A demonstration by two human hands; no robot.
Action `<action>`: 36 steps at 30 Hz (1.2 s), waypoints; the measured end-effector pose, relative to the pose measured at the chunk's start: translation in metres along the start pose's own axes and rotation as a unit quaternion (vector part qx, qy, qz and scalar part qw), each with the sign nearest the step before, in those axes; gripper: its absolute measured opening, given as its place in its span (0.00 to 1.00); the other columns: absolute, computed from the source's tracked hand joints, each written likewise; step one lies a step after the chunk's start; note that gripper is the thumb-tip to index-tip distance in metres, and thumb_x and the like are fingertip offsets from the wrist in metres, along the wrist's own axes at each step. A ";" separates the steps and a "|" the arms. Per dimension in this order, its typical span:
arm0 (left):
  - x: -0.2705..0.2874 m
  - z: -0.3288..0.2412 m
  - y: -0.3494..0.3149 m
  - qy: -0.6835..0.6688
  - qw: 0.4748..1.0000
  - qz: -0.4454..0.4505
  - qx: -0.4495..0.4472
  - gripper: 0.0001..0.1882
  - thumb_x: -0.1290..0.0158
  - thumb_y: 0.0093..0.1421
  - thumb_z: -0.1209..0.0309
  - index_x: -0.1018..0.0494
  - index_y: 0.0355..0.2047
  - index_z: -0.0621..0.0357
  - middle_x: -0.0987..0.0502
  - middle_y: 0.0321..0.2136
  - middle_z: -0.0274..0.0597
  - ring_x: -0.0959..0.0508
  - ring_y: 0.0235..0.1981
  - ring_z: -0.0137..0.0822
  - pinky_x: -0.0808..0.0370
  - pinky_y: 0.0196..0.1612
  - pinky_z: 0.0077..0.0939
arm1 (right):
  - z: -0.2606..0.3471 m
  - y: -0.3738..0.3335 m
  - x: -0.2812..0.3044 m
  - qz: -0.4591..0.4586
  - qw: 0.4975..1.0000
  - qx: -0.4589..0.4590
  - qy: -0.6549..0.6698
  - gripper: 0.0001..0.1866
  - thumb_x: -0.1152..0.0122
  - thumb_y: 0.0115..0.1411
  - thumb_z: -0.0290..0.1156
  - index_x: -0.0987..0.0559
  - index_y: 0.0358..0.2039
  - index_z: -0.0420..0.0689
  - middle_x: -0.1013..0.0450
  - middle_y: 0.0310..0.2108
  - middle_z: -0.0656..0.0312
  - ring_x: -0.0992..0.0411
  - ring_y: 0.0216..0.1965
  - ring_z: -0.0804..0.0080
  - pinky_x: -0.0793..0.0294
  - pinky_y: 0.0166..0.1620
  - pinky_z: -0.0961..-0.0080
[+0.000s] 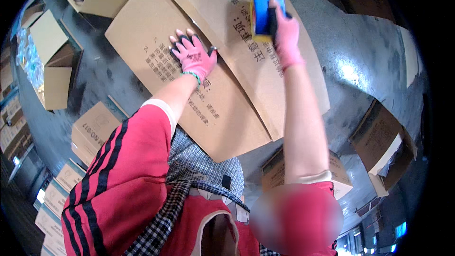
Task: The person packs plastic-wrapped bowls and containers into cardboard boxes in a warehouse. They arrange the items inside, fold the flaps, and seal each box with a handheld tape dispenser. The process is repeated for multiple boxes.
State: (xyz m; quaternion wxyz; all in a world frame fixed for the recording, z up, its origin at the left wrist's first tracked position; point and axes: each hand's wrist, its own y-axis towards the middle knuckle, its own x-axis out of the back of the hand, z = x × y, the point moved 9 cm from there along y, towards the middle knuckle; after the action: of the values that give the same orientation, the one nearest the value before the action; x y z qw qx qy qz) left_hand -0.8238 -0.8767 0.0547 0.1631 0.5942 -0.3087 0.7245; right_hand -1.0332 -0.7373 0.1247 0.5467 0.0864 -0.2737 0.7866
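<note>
A large brown cardboard box (227,118) lies before me with two top flaps whose edges meet along a slanting seam. My left hand (194,56), in a pink glove with bare fingertips, is spread flat on the left flap, its thumb reaching the seam. My right hand (287,35), gloved the same way, is closed around a blue tape dispenser (266,1) with an orange end and a yellow edge. The dispenser is over the far part of the right flap; I cannot tell whether it touches the cardboard. Dark printing runs across both flaps.
Open cartons stand on the grey floor (350,71): one at the left (58,85) with clear plastic-wrapped items beside it, another at the right (379,135). A closed carton (97,125) and several stacked boxes (52,213) are at the lower left.
</note>
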 end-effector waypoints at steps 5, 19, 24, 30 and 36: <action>0.000 0.007 -0.005 -0.075 0.997 0.012 0.002 0.45 0.53 0.45 0.50 0.58 0.53 0.69 0.59 0.53 0.66 0.60 0.55 0.64 0.58 0.51 0.58 | -0.026 -0.035 -0.018 -0.081 0.997 -0.001 0.005 0.23 0.44 0.47 0.48 0.28 0.18 0.36 0.33 0.15 0.54 0.38 0.18 0.70 0.37 0.28 0.73; 0.022 -0.015 0.047 -0.053 0.922 0.015 -0.383 0.33 0.57 0.51 0.57 0.52 0.54 0.58 0.53 0.55 0.51 0.52 0.56 0.50 0.56 0.54 0.51 | -0.016 -0.080 -0.018 0.009 0.991 -0.086 0.099 0.23 0.47 0.50 0.49 0.30 0.23 0.36 0.36 0.19 0.68 0.40 0.23 0.80 0.39 0.29 0.83; 0.019 -0.015 0.047 -0.065 0.919 0.013 -0.389 0.34 0.58 0.51 0.56 0.54 0.54 0.57 0.55 0.55 0.50 0.54 0.56 0.50 0.58 0.55 0.51 | -0.018 -0.139 -0.019 0.154 0.982 -0.009 -0.107 0.26 0.35 0.37 0.46 0.28 0.26 0.34 0.30 0.19 0.57 0.31 0.23 0.74 0.33 0.28 0.76; 0.041 0.002 0.052 -0.281 0.880 0.038 -0.381 0.23 0.55 0.51 0.60 0.40 0.45 0.59 0.41 0.48 0.49 0.41 0.49 0.46 0.45 0.50 0.41 | -0.065 -0.141 -0.032 0.203 0.960 -0.031 -0.190 0.28 0.39 0.37 0.53 0.30 0.19 0.36 0.36 0.14 0.52 0.35 0.16 0.61 0.36 0.23 0.73; -0.020 -0.003 -0.032 -0.717 0.458 0.521 0.071 0.12 0.55 0.54 0.66 0.32 0.34 0.62 0.28 0.30 0.37 0.28 0.31 0.30 0.31 0.35 0.23 | -0.064 -0.147 -0.029 0.202 0.960 0.003 -0.191 0.28 0.40 0.36 0.55 0.31 0.18 0.38 0.36 0.13 0.52 0.36 0.17 0.57 0.37 0.23 0.72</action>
State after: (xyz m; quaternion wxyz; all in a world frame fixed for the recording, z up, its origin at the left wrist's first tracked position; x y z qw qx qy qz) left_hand -0.8022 -0.8479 0.0431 -0.5666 0.6418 -0.5167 0.0129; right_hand -0.8780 -0.6899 0.1087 0.3134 0.1795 -0.3827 0.8503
